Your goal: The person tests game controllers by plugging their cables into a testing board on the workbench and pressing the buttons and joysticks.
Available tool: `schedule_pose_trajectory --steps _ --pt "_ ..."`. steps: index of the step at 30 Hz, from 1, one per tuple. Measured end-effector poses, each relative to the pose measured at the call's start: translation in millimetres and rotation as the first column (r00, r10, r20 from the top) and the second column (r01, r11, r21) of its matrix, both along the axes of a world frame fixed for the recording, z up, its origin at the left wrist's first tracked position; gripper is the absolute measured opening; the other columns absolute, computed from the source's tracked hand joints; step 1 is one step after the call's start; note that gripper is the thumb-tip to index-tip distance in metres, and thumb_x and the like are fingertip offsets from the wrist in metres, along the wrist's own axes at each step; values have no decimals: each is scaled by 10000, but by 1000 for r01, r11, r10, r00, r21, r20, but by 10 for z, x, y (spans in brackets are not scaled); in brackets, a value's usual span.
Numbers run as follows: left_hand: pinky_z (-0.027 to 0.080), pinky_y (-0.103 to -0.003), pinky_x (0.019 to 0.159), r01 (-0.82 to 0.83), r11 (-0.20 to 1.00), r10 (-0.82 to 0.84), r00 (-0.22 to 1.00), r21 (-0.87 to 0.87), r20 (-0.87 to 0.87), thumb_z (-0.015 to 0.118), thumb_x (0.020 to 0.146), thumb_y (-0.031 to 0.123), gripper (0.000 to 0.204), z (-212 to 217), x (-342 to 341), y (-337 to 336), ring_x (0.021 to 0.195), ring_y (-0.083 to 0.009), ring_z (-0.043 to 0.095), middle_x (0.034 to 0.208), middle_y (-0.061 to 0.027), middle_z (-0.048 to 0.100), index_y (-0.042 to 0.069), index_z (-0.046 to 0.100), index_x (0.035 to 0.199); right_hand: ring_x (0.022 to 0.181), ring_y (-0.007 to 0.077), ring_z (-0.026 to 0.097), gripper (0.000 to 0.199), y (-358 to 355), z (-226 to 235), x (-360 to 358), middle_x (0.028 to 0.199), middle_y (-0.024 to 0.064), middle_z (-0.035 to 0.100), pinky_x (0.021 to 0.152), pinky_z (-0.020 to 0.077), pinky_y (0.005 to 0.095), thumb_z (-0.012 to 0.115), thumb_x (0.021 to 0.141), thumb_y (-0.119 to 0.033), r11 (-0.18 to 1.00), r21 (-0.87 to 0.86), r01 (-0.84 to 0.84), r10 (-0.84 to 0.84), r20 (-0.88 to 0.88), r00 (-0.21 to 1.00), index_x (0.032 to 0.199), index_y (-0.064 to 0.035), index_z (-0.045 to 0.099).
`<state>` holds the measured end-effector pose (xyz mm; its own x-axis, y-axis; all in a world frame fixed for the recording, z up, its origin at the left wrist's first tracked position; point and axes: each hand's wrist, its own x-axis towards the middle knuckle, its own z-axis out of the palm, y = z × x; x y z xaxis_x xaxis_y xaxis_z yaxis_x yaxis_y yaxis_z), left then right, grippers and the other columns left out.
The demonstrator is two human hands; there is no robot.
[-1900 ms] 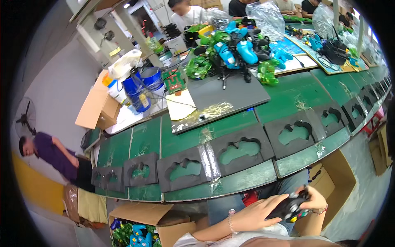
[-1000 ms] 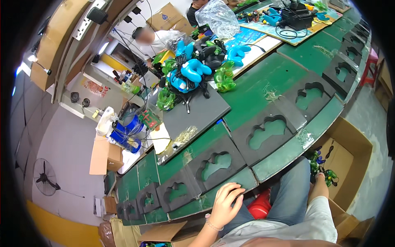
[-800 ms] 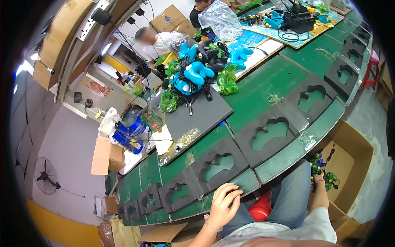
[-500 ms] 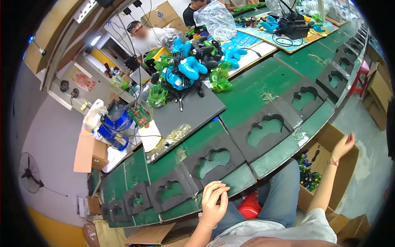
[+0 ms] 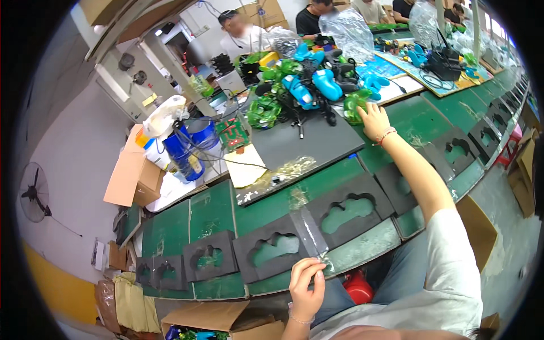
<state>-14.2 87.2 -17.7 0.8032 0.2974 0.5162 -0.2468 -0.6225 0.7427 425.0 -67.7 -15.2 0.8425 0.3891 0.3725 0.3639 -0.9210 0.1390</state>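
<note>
My right hand reaches far across the green belt. Its spread fingers rest on a translucent green game controller at the edge of a pile of blue and green controllers on a dark grey mat. My left hand is low by my lap, fingertips touching the belt's near edge beside a strip of clear tape. It holds nothing. Black foam trays with controller-shaped cutouts lie on the belt between my hands.
Blue buckets and an open cardboard box stand at the left. Another carton holding controllers sits below the belt, with a red object by my legs. Other people work at the far side, and a floor fan stands left.
My right hand has come up from the carton at my lower right, let go of the controller it carried, and stretched out to the pile. My left hand stayed at the belt's edge.
</note>
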Motion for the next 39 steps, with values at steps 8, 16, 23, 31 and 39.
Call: schedule_pose_trajectory --steps 8,16,23,31,39 --pt "503 -376 841 -142 986 142 990 -85 -4 594 805 -38 128 -78 -221 364 938 -290 621 978 -130 630 -10 664 909 886 363 663 484 79 132 150 975 201 636 748 529 457 708 809 -424 975 218 -35 53 -77 996 1110 -74 563" --pt "501 -371 816 -88 986 95 994 -139 45 584 818 -26 119 -95 -83 345 887 -294 621 943 -137 631 -12 649 916 835 364 661 478 -49 857 -337 881 216 677 735 517 432 683 832 -440 882 345 -322 429 -305 850 995 6 626" --pt "502 -370 817 16 986 -6 998 -167 59 598 815 -22 118 -96 -11 178 887 -293 623 940 -136 638 -6 658 917 766 364 646 443 336 483 -759 864 184 624 697 528 443 683 818 -431 895 137 -424 430 -13 903 954 -23 577" --pt "506 -368 802 -11 991 17 999 -132 44 599 814 -23 118 -90 -50 235 871 -293 625 935 -136 638 -4 655 916 877 360 624 426 454 613 -464 927 194 635 755 498 446 628 865 -468 780 306 -546 490 244 837 938 -48 622" --pt "508 -363 804 -41 989 52 996 -142 75 599 802 -41 130 -53 -100 247 881 -287 629 930 -132 642 -4 654 913 1110 429 590 1014 817 572 580 1203 308 584 961 465 446 753 702 -586 647 761 -39 176 -99 979 1433 -40 311"
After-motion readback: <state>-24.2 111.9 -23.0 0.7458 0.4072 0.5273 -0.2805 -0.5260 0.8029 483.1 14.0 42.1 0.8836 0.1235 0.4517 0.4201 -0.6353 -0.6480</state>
